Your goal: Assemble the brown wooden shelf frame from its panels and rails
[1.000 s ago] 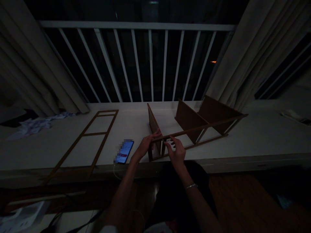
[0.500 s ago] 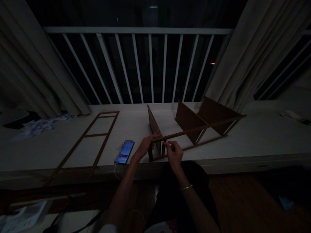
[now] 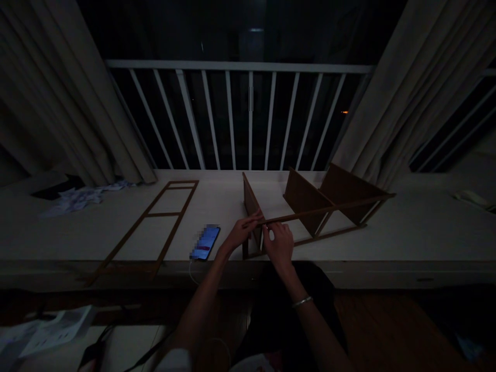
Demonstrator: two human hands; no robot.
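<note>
A brown wooden shelf unit (image 3: pixel 306 199) lies on its side on a white window ledge (image 3: pixel 418 232), its boards standing up between the side rails. My left hand (image 3: pixel 239 235) grips its left end, where the top rail meets the end board, with fingers over the rail. Close beside it, my right hand (image 3: pixel 280 248) is closed in a pinch just under the same rail. A tiny shiny spot shows at its fingertips; the thing itself is too small and dark to name.
A loose ladder-like wooden frame (image 3: pixel 143 227) lies to the left, overhanging the ledge's front edge. Between it and the shelf unit is a lit phone (image 3: pixel 207 243) on a white cable. Crumpled papers (image 3: pixel 75 200) lie far left. White railing (image 3: pixel 240 65) and curtains (image 3: pixel 383 88) stand behind.
My right fingers have moved up against the rail joint and curled more; the small shiny metal piece at their tips is now mostly hidden. My left hand keeps its hold. The view has shifted slightly.
</note>
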